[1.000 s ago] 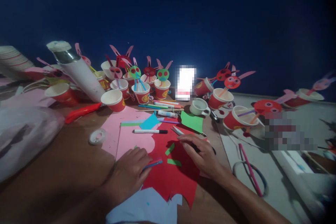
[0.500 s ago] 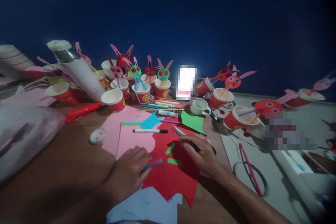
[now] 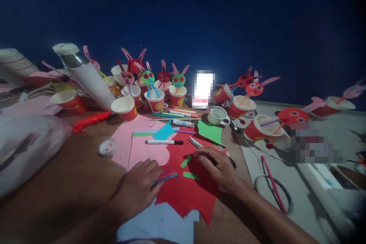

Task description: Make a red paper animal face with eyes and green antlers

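Observation:
My left hand point(image 3: 143, 183) is closed around a thin blue straw point(image 3: 168, 177), its end sticking out over the red paper point(image 3: 174, 194). A pinkish strip runs along the straw's upper side. Across the paper my right hand point(image 3: 219, 167) rests with loosely bent fingers, thumb and forefinger apart, and nothing shows between them. Partly under it lie scissors point(image 3: 195, 143), blades pointing away to the left, with a dark handle loop at its far side. Two small green paper strips point(image 3: 190, 175) lie between my hands.
Behind are red paper cups point(image 3: 154, 106) with rabbit-faced straw figures, a white cup point(image 3: 218, 116) and a bright phone screen point(image 3: 203, 89). Markers point(image 3: 164, 142), pink paper point(image 3: 145, 156) and tape point(image 3: 107, 147) lie nearer. A leaning flask point(image 3: 88, 80) and plastic bag point(image 3: 31, 148) stand left.

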Demonstrator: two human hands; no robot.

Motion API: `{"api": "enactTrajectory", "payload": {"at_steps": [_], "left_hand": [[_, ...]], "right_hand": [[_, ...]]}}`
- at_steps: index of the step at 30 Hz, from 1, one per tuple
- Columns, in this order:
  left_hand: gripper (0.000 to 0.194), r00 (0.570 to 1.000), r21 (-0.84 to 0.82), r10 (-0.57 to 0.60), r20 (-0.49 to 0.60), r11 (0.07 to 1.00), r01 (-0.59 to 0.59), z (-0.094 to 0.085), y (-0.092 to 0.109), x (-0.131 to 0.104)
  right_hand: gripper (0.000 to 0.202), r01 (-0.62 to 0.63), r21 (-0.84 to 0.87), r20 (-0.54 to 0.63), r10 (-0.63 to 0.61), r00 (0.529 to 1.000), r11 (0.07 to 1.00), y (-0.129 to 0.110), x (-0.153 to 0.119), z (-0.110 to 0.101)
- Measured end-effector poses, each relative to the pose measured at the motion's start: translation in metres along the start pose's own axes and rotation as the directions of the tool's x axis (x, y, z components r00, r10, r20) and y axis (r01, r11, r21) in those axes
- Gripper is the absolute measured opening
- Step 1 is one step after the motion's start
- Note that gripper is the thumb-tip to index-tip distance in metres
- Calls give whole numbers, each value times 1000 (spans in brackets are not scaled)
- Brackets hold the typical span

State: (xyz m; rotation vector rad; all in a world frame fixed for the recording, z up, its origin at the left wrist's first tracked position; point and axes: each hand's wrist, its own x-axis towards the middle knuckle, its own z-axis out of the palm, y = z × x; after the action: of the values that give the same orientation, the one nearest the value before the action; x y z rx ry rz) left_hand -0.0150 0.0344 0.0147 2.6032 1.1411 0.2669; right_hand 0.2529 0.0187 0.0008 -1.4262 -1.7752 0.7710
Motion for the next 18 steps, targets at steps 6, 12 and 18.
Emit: {"api": "enactTrajectory", "payload": {"at_steps": [6,12,18], "left_hand": [[13,1000,9,14,-21,1000,-14,0,-1,0],[12,1000,3,15,-4,1000,-15,-2,1,-1],[12,1000,-5,2,9,1000,-2,-1,-1,-3]], "right_hand": [[20,1,-14,15,0,1000,1000,-1,-1,0],[20,-3,-25,28,3,1000,1000,-2,1,0],[19,-8,-16,39,9,999,1000,-4,2,-1]]}}
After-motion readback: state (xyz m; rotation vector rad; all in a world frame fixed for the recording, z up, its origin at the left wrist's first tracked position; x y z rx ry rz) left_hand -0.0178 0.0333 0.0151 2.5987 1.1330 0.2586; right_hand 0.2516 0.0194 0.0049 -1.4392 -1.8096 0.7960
